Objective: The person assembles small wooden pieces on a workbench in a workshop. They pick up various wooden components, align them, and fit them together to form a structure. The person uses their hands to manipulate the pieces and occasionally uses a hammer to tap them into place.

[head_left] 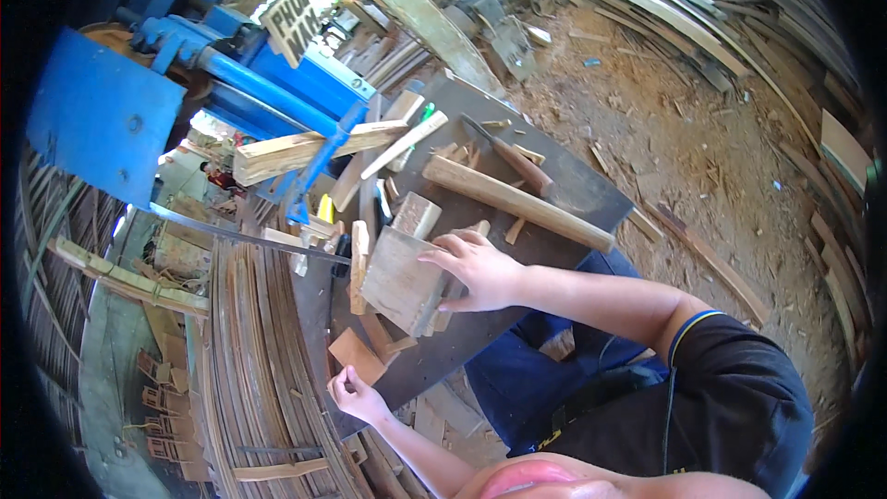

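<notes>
My right hand (482, 270) grips a pale, flat-faced wooden block (402, 279) at its right side, fingers over the top edge and thumb lower down. The block is over the dark tabletop (443, 351), among loose wood pieces. Near the table's left front edge, my left hand (358, 397) has its fingers curled in a pinch at the lower edge of a small reddish-brown square wood piece (357, 356). A smaller wood block (416, 215) sits just beyond the pale one. To the right of it lies a long rounded wooden bar (517, 199).
A wooden-handled tool (517, 162) lies beyond the bar. A blue-framed saw (319, 162) and light wood lengths (277, 157) crowd the far left. Blue machinery (259, 83) stands behind. Stacked thin boards (263, 342) rise at the left; scraps litter the dirt floor (665, 139).
</notes>
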`<state>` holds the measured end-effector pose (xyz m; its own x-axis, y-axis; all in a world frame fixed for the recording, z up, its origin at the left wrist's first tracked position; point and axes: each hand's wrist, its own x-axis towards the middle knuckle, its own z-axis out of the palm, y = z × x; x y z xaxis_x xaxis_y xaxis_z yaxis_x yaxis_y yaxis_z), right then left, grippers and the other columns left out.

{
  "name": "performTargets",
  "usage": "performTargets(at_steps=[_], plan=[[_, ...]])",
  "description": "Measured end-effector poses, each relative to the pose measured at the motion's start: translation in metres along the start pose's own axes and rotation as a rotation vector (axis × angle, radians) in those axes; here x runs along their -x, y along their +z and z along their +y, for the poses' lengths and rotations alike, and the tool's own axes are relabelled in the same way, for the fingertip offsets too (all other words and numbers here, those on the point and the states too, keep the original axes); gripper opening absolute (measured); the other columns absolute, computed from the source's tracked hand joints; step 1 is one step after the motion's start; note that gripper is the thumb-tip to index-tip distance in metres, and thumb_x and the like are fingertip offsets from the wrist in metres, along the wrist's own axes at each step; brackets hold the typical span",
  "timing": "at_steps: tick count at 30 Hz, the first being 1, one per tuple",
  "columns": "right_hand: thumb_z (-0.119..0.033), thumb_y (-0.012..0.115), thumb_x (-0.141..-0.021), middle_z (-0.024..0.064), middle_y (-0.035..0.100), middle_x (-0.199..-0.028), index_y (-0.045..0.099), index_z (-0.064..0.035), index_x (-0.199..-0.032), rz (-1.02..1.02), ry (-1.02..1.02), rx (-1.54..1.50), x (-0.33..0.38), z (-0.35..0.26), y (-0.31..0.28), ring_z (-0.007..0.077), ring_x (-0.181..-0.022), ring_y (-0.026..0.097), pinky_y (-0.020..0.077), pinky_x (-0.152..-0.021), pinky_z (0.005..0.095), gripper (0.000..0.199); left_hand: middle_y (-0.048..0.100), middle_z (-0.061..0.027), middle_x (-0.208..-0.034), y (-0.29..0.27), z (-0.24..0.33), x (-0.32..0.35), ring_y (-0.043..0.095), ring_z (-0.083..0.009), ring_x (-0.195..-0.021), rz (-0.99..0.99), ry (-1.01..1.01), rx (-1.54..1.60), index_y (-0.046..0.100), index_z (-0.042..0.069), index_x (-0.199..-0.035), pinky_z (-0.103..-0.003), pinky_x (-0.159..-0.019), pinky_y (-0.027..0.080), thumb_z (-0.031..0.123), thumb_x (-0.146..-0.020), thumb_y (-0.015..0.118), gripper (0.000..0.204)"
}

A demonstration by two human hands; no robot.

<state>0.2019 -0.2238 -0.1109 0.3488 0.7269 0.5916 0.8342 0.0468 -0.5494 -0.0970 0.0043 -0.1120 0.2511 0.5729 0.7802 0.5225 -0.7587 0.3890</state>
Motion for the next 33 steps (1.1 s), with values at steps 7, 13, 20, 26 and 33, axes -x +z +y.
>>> performTargets(at_steps=[7, 13, 20, 26, 33], plan=[[-0.044, 0.081, -0.081, 0.0244, 0.046, -0.146, 0.044, -0.0123, -0.148, 0.003, -0.007, -0.076, 0.001, -0.006, 0.009, 0.0486, -0.138, 0.044, 0.0355, -0.117, 0.0561, 0.083, 0.057, -0.0097, -0.090, -0.016, 0.015, 0.010, 0.055, -0.0241, -0.083, 0.240, 0.042, 0.023, 0.067, -0.002, -0.091, -0.038, -0.070, 0.045, 0.016, -0.099, 0.070, 0.020], [-0.040, 0.079, -0.084, 0.0174, 0.051, -0.139, 0.057, -0.0122, -0.137, 0.162, 0.039, 0.002, 0.004, -0.015, -0.006, 0.0415, -0.138, 0.042, 0.0363, -0.110, 0.0593, 0.064, 0.054, -0.0086, -0.087, -0.017, 0.086, -0.001, 0.056, -0.0249, -0.084, 0.253, 0.100, 0.145, 0.061, 0.000, -0.086, -0.039, -0.077, 0.048, 0.020, -0.100, 0.070, 0.026], [-0.033, 0.071, -0.094, 0.0102, 0.063, -0.110, 0.065, -0.0064, -0.118, 0.168, -0.159, -0.511, -0.044, -0.047, -0.036, 0.0329, -0.108, 0.057, 0.0408, -0.094, 0.0485, 0.036, 0.054, -0.0070, -0.087, 0.026, 0.167, -0.065, 0.055, -0.0229, -0.081, 0.356, 0.452, 0.431, 0.064, 0.006, -0.086, -0.037, -0.071, 0.045, 0.023, -0.099, 0.072, 0.023], [-0.018, 0.071, -0.092, 0.0205, 0.062, -0.099, 0.060, 0.0034, -0.114, 0.312, -0.453, -0.277, -0.066, -0.027, -0.018, 0.0400, -0.086, 0.061, 0.0507, -0.077, 0.0446, 0.033, 0.057, -0.0092, -0.089, 0.082, 0.193, -0.102, 0.058, -0.0233, -0.080, 0.215, 0.449, 0.696, 0.063, 0.003, -0.087, -0.034, -0.073, 0.046, 0.013, -0.092, 0.076, 0.017], [-0.017, 0.079, -0.085, 0.0222, 0.066, -0.098, 0.059, 0.0080, -0.117, 0.171, -0.288, -0.279, -0.046, -0.019, -0.007, 0.0395, -0.079, 0.066, 0.0534, -0.069, 0.0421, 0.045, 0.057, -0.0084, -0.094, 0.104, 0.188, -0.073, 0.055, -0.0157, -0.086, -0.050, 0.168, 0.901, 0.062, 0.001, -0.086, -0.027, -0.077, 0.043, 0.009, -0.093, 0.076, 0.018]])
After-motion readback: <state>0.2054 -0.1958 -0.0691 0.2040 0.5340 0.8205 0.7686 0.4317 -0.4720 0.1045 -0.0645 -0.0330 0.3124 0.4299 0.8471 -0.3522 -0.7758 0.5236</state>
